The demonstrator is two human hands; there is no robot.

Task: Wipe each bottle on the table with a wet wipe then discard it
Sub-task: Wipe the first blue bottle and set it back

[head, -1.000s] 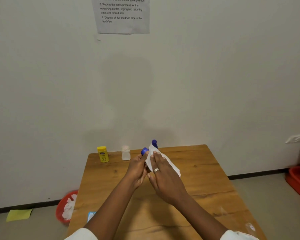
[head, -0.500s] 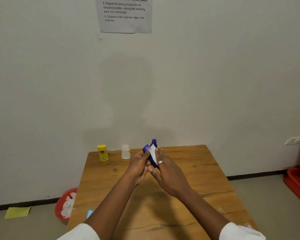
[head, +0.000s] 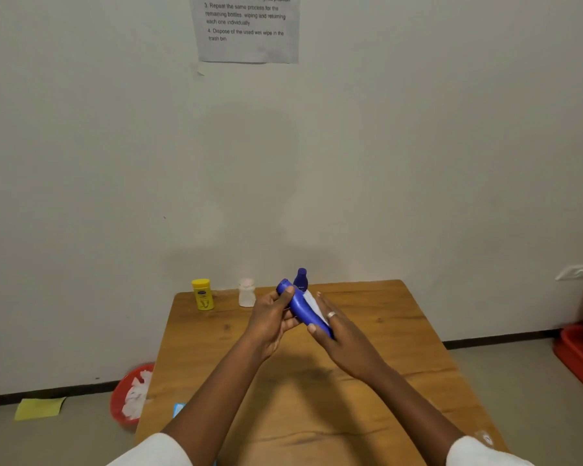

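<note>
Paper [head: 248,28] taped to the wall is cut off at the top edge, so I read only its lower lines. The far end of the blue bottle [head: 302,306] sits under my right palm, and most of the wet wipe [head: 312,304] is tucked beneath those fingers, so I cannot make out how it is folded. A light blue object [head: 178,409] peeks out past the worktop's left edge, too hidden to identify.

The worktop [head: 384,348] is smooth brown wood with dark grain streaks. A round red bin [head: 122,395] on the floor to its left holds crumpled white wipes. A flat yellow sheet [head: 39,407] lies on the floor further left.

The blue bottle is a slim, glossy plastic cylinder, tilted with its rounded cap up and to the left, held in the air above the middle of the worktop. My left hand [head: 271,319] is clamped around its upper part, thumb on the cap end. My right hand [head: 342,334] is closed on the lower body, pressing the white wipe against the bottle's side.

At the back edge stand a yellow bottle [head: 202,294], a blurry white bottle [head: 246,292] and a small dark blue bottle [head: 301,279], all upright.
</note>
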